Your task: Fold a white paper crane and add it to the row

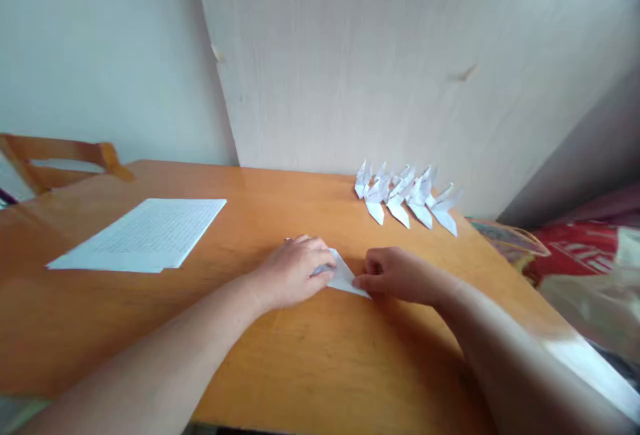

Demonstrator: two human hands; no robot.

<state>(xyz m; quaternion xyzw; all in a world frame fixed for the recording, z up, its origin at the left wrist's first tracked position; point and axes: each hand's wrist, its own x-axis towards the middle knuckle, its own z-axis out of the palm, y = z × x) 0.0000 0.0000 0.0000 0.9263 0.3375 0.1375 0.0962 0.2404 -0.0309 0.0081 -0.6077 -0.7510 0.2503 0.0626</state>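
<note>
A folded piece of white paper [344,275] lies on the wooden table between my hands, its pointed end toward the right. My left hand [296,272] lies over its left part, with bent fingers and thumb holding it down and hiding much of it. On the right, my right hand [393,274] has its fingers curled in, and its thumb and index finger are at the paper's right tip. Beyond my right hand stand several folded white paper figures [400,198], set close together in rows with pointed ends raised.
A stack of white sheets [145,235] covered in small writing or print lies to the left on the table [280,368]. A wooden chair [65,152] stands at the far left. Behind the table rises a pale panel [350,62]. Red packaging [575,248] and bags sit beyond the right edge.
</note>
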